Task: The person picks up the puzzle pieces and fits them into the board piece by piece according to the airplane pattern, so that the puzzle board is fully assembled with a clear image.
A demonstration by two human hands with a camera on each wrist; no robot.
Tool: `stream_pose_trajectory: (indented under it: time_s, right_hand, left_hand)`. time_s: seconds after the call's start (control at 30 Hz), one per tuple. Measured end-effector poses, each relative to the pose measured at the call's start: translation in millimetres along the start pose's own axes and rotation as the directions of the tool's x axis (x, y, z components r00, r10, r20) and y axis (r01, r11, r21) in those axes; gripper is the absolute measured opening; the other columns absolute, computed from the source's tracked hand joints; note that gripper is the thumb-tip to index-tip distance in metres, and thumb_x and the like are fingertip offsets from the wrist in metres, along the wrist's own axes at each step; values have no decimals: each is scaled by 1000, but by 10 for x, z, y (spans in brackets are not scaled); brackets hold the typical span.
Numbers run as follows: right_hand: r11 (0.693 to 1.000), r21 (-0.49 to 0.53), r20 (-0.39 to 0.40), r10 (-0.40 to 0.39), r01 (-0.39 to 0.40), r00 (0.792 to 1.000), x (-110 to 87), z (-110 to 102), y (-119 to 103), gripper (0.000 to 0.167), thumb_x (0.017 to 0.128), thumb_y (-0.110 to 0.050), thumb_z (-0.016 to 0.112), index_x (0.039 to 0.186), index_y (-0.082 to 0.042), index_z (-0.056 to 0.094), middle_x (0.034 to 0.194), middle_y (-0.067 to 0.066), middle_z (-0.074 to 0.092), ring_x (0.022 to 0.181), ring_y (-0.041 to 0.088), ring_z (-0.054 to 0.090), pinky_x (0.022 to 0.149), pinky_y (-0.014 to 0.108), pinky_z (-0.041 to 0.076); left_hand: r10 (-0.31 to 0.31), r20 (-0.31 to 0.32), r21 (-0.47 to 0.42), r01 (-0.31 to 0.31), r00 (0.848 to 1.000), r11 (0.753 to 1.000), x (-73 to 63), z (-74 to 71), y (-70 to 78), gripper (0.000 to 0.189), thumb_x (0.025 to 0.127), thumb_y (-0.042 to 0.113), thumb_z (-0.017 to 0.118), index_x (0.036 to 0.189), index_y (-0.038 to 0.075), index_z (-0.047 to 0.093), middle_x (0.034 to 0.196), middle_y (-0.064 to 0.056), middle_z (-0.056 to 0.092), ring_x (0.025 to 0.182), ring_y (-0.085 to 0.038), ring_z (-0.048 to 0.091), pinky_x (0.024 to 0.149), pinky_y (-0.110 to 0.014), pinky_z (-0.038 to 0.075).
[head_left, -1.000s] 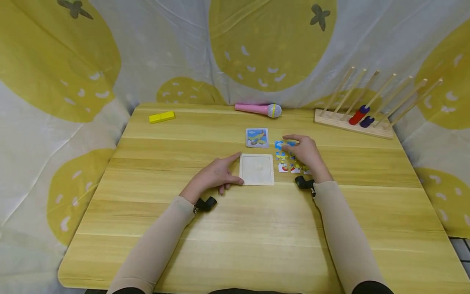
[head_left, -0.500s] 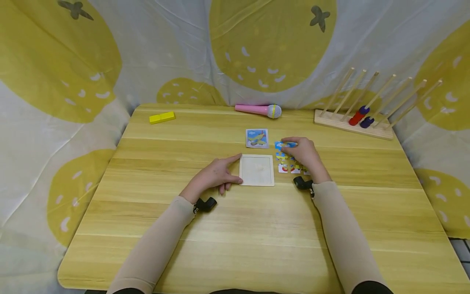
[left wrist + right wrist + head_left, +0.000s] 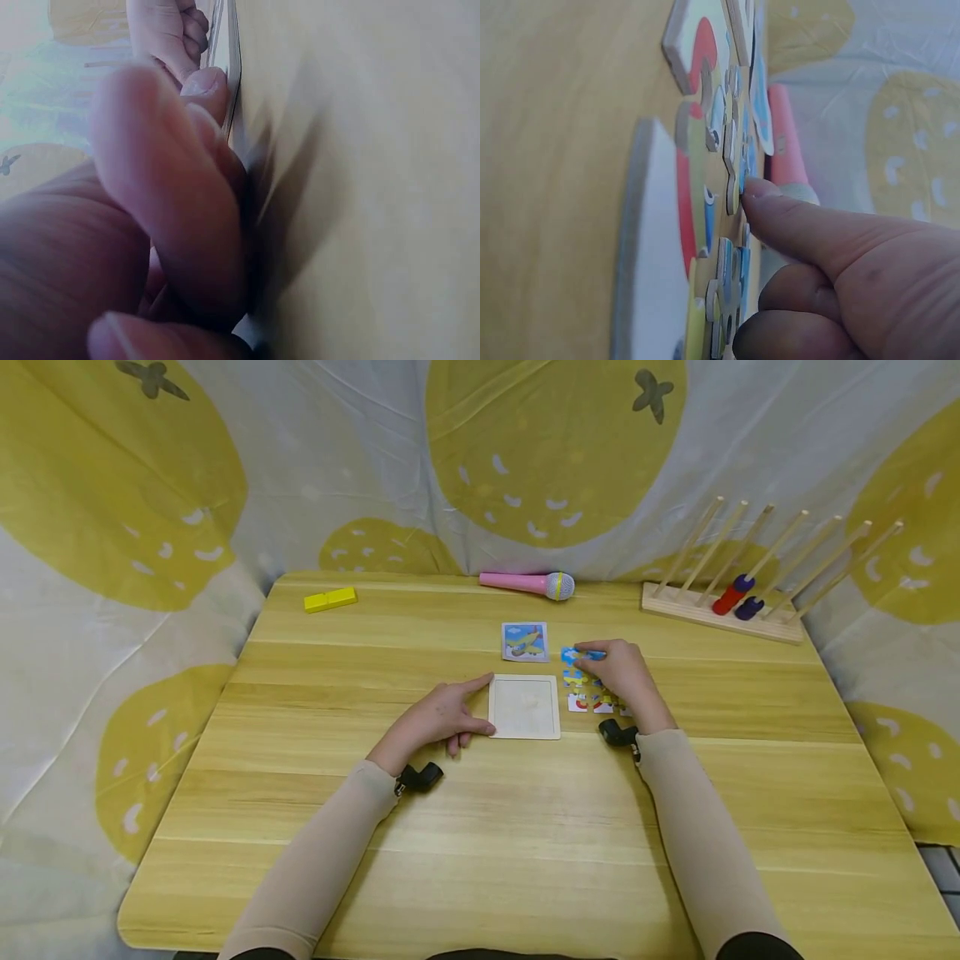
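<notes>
A square wooden puzzle tray [image 3: 523, 707] lies bare on the table in the head view. My left hand [image 3: 437, 717] rests at its left side, straight index finger at the upper corner and thumb [image 3: 206, 86] at the lower one. Right of the tray, several jigsaw pieces [image 3: 577, 702] lie in loose rows, printed blue, yellow, white and red. Over their far rows, my right hand [image 3: 624, 675] pinches a blue puzzle piece [image 3: 593, 655] between thumb and index finger. In the right wrist view the thumb [image 3: 784, 206] meets a piece's edge; the index finger is hidden.
A picture card [image 3: 525, 642] with a yellow plane lies beyond the tray. Along the back edge are a pink toy microphone [image 3: 517, 582], a yellow block [image 3: 331, 600] and a wooden peg rack [image 3: 678, 604] with red and purple beads. A fruit-print curtain [image 3: 390, 443] hangs behind.
My right hand has shifted slightly, its index finger drawing down toward the thumb over the far row; it has stayed nearly still since. The left hand and the tray have not moved.
</notes>
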State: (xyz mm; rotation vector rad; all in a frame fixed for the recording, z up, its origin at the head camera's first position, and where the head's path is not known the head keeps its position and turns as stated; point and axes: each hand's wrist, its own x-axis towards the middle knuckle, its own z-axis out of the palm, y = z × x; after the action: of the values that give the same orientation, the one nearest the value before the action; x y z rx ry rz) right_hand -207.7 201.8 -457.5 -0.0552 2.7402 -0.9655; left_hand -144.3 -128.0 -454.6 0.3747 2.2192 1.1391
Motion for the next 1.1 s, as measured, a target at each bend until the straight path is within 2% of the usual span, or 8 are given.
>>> stream_pose_trajectory:
  time_s: [0.1, 0.17, 0.27, 0.33, 0.5, 0.87, 1.0, 1.1]
  right_hand:
    - [999, -36, -26, -14, 13, 1000, -9, 6, -28, 40, 105, -35, 69, 139, -15, 72, 138, 19, 71, 98, 29, 56, 90, 44, 51]
    - [997, -73, -33, -31, 29, 999, -14, 11, -46, 39, 105, -35, 69, 138, -14, 73, 128, 19, 75, 95, 28, 57, 90, 45, 51]
    - [988, -139, -33, -72, 66, 997, -8, 23, -65, 38, 105, -32, 68, 135, -9, 74, 111, 17, 79, 84, 26, 55, 77, 39, 50]
    - [980, -177, -22, -95, 90, 995, -4, 25, -67, 39, 106, -31, 67, 134, -6, 74, 92, 14, 77, 74, 23, 52, 67, 35, 44]
    - [977, -177, -9, -124, 121, 992, 6, 17, -46, 39, 106, -30, 67, 133, -3, 73, 62, 2, 54, 60, 16, 44, 57, 29, 37]
    - [987, -60, -54, -154, 150, 987, -39, -33, -46, 40, 104, -34, 69, 132, -6, 74, 59, -5, 40, 53, 11, 36, 51, 26, 33]
    - [985, -25, -35, -170, 169, 985, -92, 12, -174, 39, 104, -35, 69, 132, -8, 74, 59, -4, 37, 52, 12, 32, 51, 27, 31]
    - [974, -31, -8, -226, 225, 974, -134, 124, -318, 37, 103, -34, 71, 129, -8, 76, 57, -4, 37, 49, 12, 30, 49, 27, 28]
  left_hand:
    - [-3, -1, -1, 3, 1000, 1000, 1, 4, 0, 99, 94, 31, 84, 171, 27, 23, 57, -6, 65, 42, -18, 61, 51, -40, 61]
    - [-5, -3, -1, 5, 1000, 1000, 1, 6, 0, 99, 93, 31, 84, 171, 28, 23, 57, -6, 65, 42, -18, 61, 51, -40, 61]
    - [-5, -5, -2, 5, 1000, 1000, 4, 9, -2, 100, 93, 31, 85, 171, 28, 23, 56, -6, 66, 42, -18, 61, 51, -40, 61]
    - [-6, -6, -4, 5, 1000, 1000, 4, 11, -4, 100, 93, 31, 85, 171, 29, 23, 56, -6, 66, 42, -18, 61, 51, -40, 62]
    - [-8, -12, 2, 8, 1000, 1000, 3, 18, -8, 100, 92, 31, 85, 171, 28, 24, 56, -6, 65, 42, -19, 61, 51, -41, 62]
    - [-25, -28, 32, 25, 999, 999, 2, 16, 32, 100, 93, 31, 85, 171, 28, 24, 56, -6, 65, 42, -19, 63, 52, -41, 62]
    - [-25, -24, 31, 26, 999, 999, 7, 15, 30, 100, 92, 31, 86, 171, 28, 24, 56, -6, 65, 42, -19, 63, 53, -41, 62]
    - [-24, -19, 24, 24, 1000, 999, 10, 14, 29, 100, 92, 31, 85, 171, 28, 24, 56, -6, 66, 42, -20, 63, 53, -41, 62]
